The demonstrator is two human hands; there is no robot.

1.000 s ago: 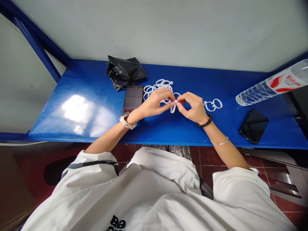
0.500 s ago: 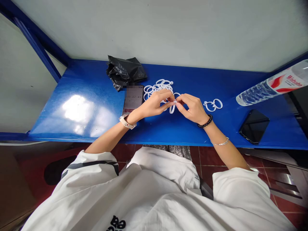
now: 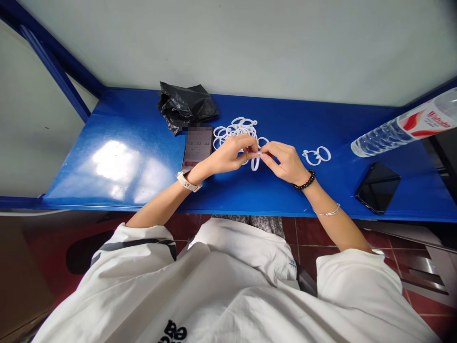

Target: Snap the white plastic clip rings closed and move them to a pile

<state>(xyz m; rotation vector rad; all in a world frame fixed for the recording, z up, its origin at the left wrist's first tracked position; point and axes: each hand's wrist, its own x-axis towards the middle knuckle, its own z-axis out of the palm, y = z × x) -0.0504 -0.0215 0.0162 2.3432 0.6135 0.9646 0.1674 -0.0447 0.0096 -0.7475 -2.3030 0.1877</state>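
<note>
Pinched between the fingertips of both hands is a white plastic ring (image 3: 254,164), its loop hanging below them. My left hand (image 3: 233,153) is closed on it from the left, thumb and forefinger together. From the other side my right hand (image 3: 282,158) pinches the same small spot, its fingertips nearly touching the left ones. The exact joint under the fingers is too small to make out. Just behind my left hand lies a heap of similar white rings (image 3: 237,127), partly covered by it. Two more white rings (image 3: 324,153) lie together to the right of my right hand.
On the blue table (image 3: 160,157) a phone showing a timer (image 3: 198,145) lies left of the heap, near a crumpled black plastic bag (image 3: 189,105). A water bottle (image 3: 403,126) and a dark phone (image 3: 378,187) are at the right. A pale wall (image 3: 267,47) stands behind.
Both hands have dipped very slightly toward me, still pinching the ring. The timer moved on by one second.
</note>
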